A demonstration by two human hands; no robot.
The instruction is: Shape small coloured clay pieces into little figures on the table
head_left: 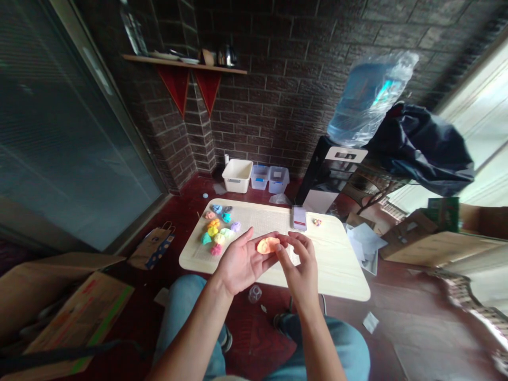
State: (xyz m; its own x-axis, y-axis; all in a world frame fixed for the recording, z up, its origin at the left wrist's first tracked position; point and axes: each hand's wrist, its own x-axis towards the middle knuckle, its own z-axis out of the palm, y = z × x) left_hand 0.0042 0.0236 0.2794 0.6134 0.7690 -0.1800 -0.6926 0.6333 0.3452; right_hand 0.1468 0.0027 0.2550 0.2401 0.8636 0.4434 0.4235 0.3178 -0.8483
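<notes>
A flattened orange piece of modelling clay (268, 245) rests on the fingers of my left hand (242, 264), which is turned palm up and supports it. The thumb and fingertips of my right hand (300, 262) close on the clay's right edge. Both hands are above the near side of a pale low table (337, 264). Left of them lie several lumps of clay, among them a pink lump (216, 249), a green lump (206, 238), a yellow lump (213, 230) and a lilac lump (235, 226).
A phone (299, 218) and a small multicoloured cluster (317, 222) lie on the table's far right. Beyond the table stand a white bin (238, 182), clear plastic boxes (278, 185) and a water dispenser (331, 172). Cardboard boxes (79, 317) flank the seat.
</notes>
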